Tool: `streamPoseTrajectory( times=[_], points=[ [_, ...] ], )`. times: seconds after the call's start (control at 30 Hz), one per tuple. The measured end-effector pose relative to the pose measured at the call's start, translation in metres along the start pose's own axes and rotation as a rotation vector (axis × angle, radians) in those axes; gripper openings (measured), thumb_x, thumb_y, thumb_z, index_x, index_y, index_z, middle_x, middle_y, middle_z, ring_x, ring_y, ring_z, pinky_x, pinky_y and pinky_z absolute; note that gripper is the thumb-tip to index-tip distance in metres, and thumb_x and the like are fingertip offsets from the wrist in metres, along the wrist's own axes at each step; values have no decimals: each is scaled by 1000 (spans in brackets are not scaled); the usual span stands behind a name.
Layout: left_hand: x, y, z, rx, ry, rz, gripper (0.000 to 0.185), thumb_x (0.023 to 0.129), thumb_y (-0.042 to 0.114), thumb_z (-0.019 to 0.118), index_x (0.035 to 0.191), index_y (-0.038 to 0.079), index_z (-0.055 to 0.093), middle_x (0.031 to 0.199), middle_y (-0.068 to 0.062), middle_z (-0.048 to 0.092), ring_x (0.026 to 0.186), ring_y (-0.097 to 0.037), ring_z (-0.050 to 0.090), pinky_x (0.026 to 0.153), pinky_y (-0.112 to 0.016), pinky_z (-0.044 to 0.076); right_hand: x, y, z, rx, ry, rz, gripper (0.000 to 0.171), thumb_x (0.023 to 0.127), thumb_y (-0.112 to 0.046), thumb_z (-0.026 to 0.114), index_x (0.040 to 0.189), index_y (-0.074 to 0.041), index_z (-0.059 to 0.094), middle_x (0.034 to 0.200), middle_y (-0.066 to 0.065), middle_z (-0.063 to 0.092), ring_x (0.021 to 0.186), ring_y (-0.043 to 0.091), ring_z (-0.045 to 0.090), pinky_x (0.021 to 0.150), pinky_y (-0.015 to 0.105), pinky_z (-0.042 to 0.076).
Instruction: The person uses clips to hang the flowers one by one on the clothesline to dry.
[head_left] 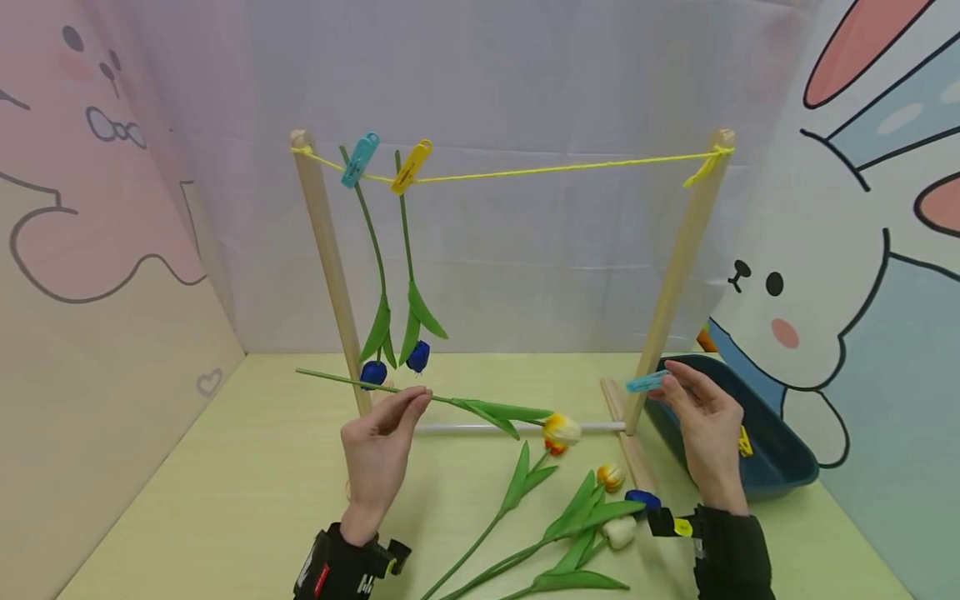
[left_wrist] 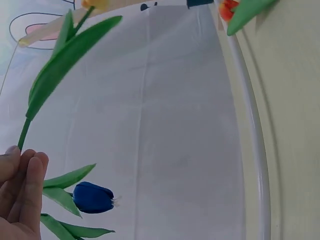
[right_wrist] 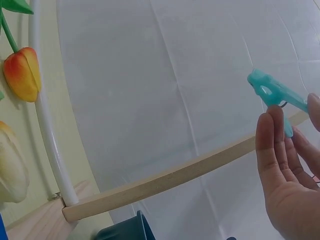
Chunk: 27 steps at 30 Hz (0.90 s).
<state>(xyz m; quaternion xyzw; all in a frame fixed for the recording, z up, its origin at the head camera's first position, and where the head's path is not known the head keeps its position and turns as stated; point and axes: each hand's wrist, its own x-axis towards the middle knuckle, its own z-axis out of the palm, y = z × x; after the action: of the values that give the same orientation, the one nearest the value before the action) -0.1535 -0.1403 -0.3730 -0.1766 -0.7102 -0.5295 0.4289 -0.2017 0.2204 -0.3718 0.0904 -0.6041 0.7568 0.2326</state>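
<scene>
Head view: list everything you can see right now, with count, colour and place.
Drying rack: one, two wooden posts with a white bar low between them, on the table.
String: one, yellow, tied between the post tops.
Pegs on string: two, one teal, one yellow, near the left post.
Hanging tulips: two, blue, heads down under those pegs.
Held tulip: one, yellow-white, stem level in front of the rack.
Loose tulips: about four, orange-yellow, white, blue and one orange partly hidden, on the green table.
Bin: one, dark blue, right of the rack.
Teal peg: one, in the right hand.
Left hand: pinches the held tulip's stem.
Right hand: pinches the teal peg.
</scene>
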Motion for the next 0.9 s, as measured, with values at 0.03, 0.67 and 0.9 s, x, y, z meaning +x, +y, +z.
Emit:
streamPoseTrajectory(
  times=[0.03, 0.67, 0.9],
  points=[
    [0, 1, 0, -27, 1, -18, 20, 83, -14, 72, 100, -5, 76, 89, -24, 76, 86, 4, 73, 76, -12, 57, 0, 0, 0, 2, 0, 0, 22, 97, 2, 60, 117, 3, 69, 93, 0, 75, 76, 11, 72, 80, 18, 59],
    [3, 5, -2, -267, 35, -151, 22, 91, -13, 64, 106, -17, 49, 99, 13, 77, 91, -3, 74, 84, -15, 57, 0, 1, 0, 21, -18, -5, 23, 97, 3, 60, 118, 3, 69, 91, 0, 76, 76, 10, 72, 80, 19, 60],
    [4, 8, -2, -244, 46, -156, 30, 92, -12, 63, 117, -17, 49, 99, 14, 76, 89, -2, 74, 85, -15, 57, -1, 2, 2, 72, -73, -38, 29, 97, 7, 58, 125, 15, 60, 93, 0, 73, 79, 11, 73, 83, 20, 59]
  ],
)
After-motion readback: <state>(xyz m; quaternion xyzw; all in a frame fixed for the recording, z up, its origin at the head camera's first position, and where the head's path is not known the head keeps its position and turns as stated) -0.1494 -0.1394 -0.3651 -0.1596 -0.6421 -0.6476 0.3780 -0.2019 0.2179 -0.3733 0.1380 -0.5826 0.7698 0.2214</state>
